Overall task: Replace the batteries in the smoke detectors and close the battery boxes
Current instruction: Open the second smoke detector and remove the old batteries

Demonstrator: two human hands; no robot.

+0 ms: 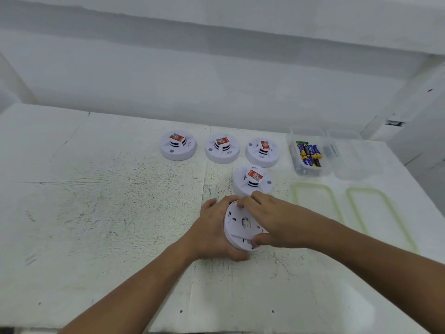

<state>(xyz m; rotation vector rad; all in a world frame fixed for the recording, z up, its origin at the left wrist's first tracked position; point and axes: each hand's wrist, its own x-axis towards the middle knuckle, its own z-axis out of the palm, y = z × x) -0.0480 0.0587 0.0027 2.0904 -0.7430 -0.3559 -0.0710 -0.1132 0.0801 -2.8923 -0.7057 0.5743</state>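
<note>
A white smoke detector [237, 225] is turned with its flat back towards me, tilted up off the table. My left hand [212, 233] grips its left edge, fingers curled under and around the rim. My right hand [267, 219] lies across its right side, fingertips on the top rim and thumb on the lower rim. Several other white detectors with red labels stand behind: a near one [252, 183] and a row of three [178, 145], [222, 148], [262, 152]. A clear box [298, 168] holds several blue and yellow batteries [309, 153].
A second clear box [349, 162] with a few dark items stands right of the battery box. Two clear lids with green seals [315, 201], [378, 213] lie in front of the boxes. The white, scuffed table [108, 201] meets a white wall behind.
</note>
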